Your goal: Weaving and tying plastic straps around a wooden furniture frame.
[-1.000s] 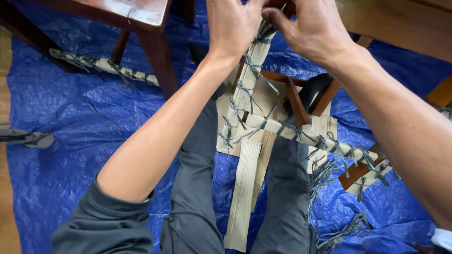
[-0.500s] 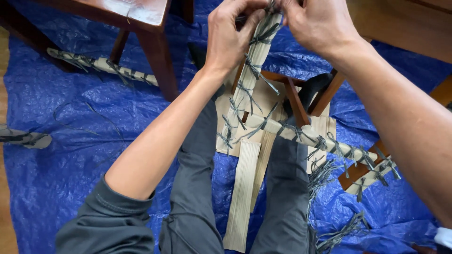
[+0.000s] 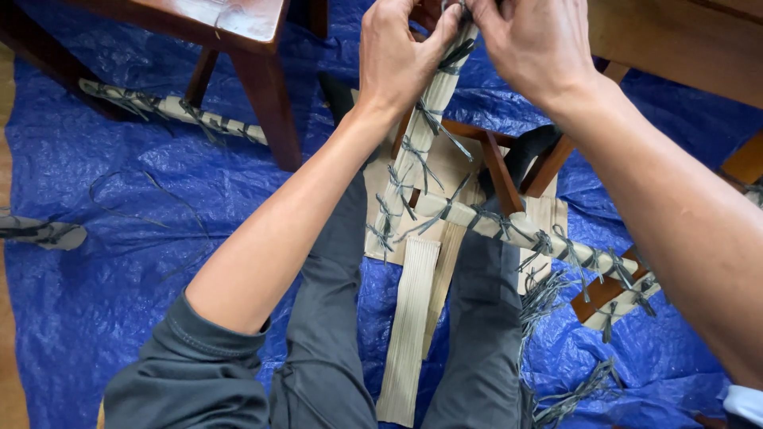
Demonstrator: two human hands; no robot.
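Up top, your left hand (image 3: 397, 56) and right hand (image 3: 532, 48) both pinch the upper end of a pale bundled-reed strip (image 3: 417, 151) bound with grey ties, which slants down across the wooden frame (image 3: 497, 171) above the blue tarp (image 3: 119, 262).

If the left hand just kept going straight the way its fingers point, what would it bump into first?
The left hand points up and to the right, its fingers already pressed on the pale bound bundle tied with grey string. Just past that sits the right hand, so it would likely meet those fingers next, though depth is hard to judge here.
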